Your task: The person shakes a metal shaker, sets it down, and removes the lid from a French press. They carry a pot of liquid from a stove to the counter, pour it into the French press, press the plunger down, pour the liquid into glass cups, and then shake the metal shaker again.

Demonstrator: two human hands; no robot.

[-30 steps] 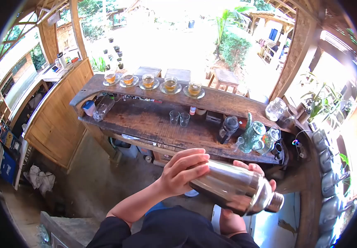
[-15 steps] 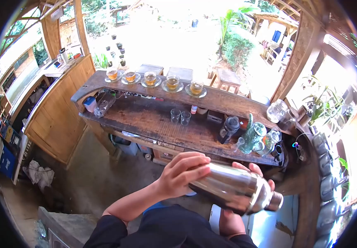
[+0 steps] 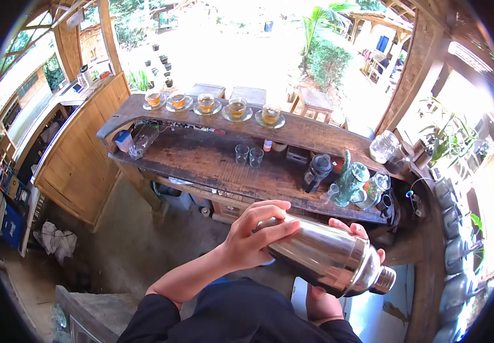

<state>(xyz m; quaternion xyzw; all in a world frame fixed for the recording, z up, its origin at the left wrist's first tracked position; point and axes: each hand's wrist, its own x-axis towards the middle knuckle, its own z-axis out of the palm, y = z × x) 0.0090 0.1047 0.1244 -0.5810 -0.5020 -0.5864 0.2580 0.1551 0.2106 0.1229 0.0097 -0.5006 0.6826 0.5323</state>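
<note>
A shiny metal cocktail shaker [image 3: 321, 251] lies tilted in both my hands in front of my body, its capped end pointing down to the right. My left hand [image 3: 255, 234] wraps round the base end, thumb and fingers closed on it. Behind and beneath the shaker's upper part is my right hand [image 3: 322, 306]; its fingertips show over the far side, and the rest of the palm is hidden by the metal. Past the shaker, two clear drinking glasses [image 3: 249, 156] stand side by side on the wooden counter [image 3: 201, 157].
Several glass cups of amber drink on saucers [image 3: 236, 110] line the raised ledge. A French press [image 3: 317, 172], a green cactus-shaped pitcher [image 3: 350, 186] and glass jars [image 3: 384, 146] stand at the counter's right. Large water bottles [image 3: 455, 257] line the right wall.
The shaker has shifted slightly right, with both hands still holding it. My view has moved a little; the counter things stand as before.
</note>
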